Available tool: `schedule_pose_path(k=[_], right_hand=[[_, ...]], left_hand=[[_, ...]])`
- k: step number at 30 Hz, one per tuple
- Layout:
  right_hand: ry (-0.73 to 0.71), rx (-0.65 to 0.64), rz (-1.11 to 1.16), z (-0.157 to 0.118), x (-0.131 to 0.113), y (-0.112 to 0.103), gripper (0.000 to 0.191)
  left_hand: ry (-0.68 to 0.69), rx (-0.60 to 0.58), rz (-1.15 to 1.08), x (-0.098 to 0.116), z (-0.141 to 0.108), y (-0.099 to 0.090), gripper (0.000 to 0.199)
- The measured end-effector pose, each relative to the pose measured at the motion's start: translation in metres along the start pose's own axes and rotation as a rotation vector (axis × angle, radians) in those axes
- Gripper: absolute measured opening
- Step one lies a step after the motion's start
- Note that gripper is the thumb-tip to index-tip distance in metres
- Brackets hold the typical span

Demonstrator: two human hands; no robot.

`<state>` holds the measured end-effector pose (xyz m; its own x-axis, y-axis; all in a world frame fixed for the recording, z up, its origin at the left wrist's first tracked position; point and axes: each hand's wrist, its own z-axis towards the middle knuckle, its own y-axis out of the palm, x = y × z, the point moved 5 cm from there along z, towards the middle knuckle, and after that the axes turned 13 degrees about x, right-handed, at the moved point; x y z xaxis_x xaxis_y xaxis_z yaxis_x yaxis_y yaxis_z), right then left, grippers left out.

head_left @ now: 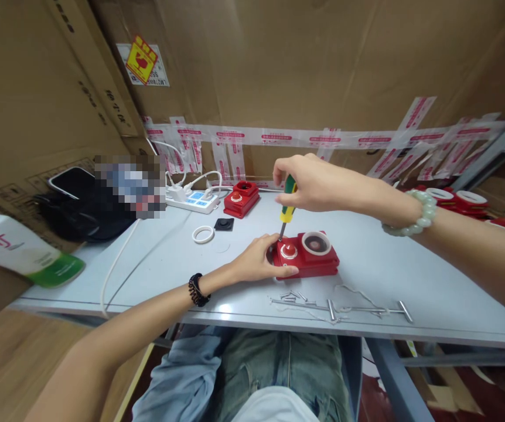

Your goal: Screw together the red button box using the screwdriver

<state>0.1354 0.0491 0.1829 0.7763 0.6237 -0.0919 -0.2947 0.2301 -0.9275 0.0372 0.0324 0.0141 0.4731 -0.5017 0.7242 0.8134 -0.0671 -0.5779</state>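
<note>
A red alarm box (311,262) with a round red button and a white-ringed opening lies on the grey table (393,281). My left hand (259,259) grips the box's left end and holds it still. My right hand (311,181) is closed around a green and yellow screwdriver (287,205), held nearly upright above the box. The screwdriver's tip meets the box's upper left corner, just beside my left fingers. Several screws (296,297) lie loose on the table in front of the box.
A second red box (241,198), a white ring (202,234) and a small black square part (224,224) lie farther back. A white power strip (191,200) with cables, a black bag (81,214) and a white-green packet (28,252) sit left. More red units (459,199) stand at right. Cardboard walls surround the table.
</note>
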Motion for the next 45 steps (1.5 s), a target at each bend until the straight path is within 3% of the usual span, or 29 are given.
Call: schedule_pose_path(k=[4,8,13,19,24,28,32,37,41,45], right_hand=[[-0.037,-0.029,0.043,-0.001,-0.001,0.004,0.045],[0.004,0.033,-0.012,0.000,0.001,0.002,0.034],[-0.021,-0.027,0.065,0.000,0.001,0.005,0.052],[0.011,0.045,0.007,0.001,0.002,0.002,0.020],[-0.029,-0.017,0.057,0.000,-0.001,0.005,0.036],[0.033,0.064,0.021,-0.001,0.002,0.002,0.024],[0.020,0.032,0.119,-0.003,0.003,0.006,0.041],[-0.022,0.125,0.069,-0.004,0.004,0.006,0.016],[-0.011,0.144,0.160,-0.006,0.006,0.004,0.029],[0.004,0.180,0.178,-0.008,0.010,0.000,0.029]], left_hand=[[-0.006,0.000,0.010,-0.001,0.000,0.000,0.053],[0.002,0.001,-0.004,-0.001,0.000,0.000,0.051],[-0.002,0.006,0.001,-0.001,0.001,0.000,0.052],[0.004,0.013,0.019,-0.001,0.001,0.000,0.052],[0.009,0.011,0.011,-0.001,0.000,0.000,0.050],[0.012,0.012,0.019,0.000,0.000,-0.001,0.050],[0.014,0.014,0.023,0.000,0.000,0.000,0.051],[0.008,0.011,0.007,0.000,-0.001,0.000,0.050],[0.019,0.009,0.028,-0.002,0.000,0.000,0.053],[-0.018,-0.036,-0.015,-0.003,-0.001,0.001,0.063]])
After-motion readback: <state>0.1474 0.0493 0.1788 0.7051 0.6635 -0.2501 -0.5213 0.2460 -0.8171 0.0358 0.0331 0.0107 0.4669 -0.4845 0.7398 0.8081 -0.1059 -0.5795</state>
